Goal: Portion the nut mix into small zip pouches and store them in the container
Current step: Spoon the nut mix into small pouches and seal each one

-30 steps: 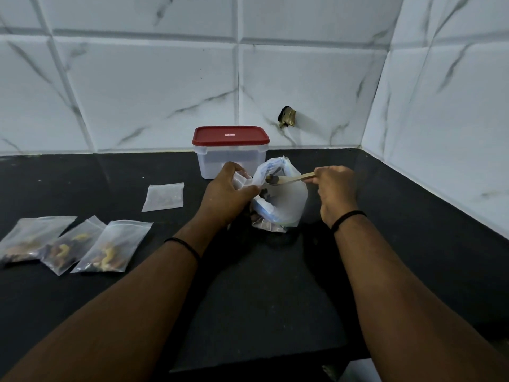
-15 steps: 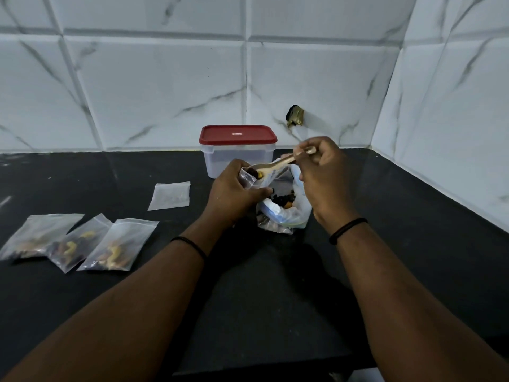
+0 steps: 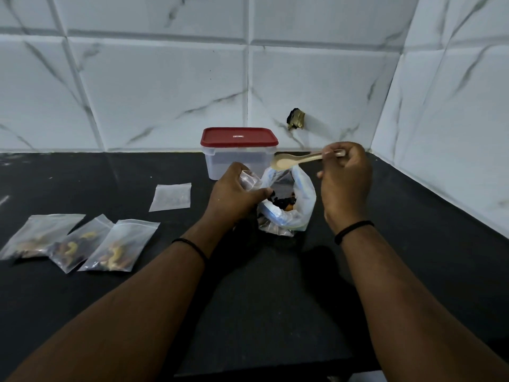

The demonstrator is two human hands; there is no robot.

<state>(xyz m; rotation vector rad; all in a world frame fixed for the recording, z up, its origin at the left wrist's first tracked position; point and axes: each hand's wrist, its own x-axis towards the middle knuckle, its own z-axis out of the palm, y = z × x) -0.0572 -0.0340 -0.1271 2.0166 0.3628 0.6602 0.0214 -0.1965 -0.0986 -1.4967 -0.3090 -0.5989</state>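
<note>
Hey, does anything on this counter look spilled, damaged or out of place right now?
No nuts are spilled. The one oddity is a dark broken hole in the wall tile behind the container, with something brassy in it. The three filled pouches lie loosely overlapping on the counter, not yet stored.

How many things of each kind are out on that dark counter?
Filled zip pouches: 3
Empty zip pouches: 2 (flat; one in left hand)
Nut mix bag: 1
Red-lidded container: 1
Wooden spoon: 1
Total: 8
</note>
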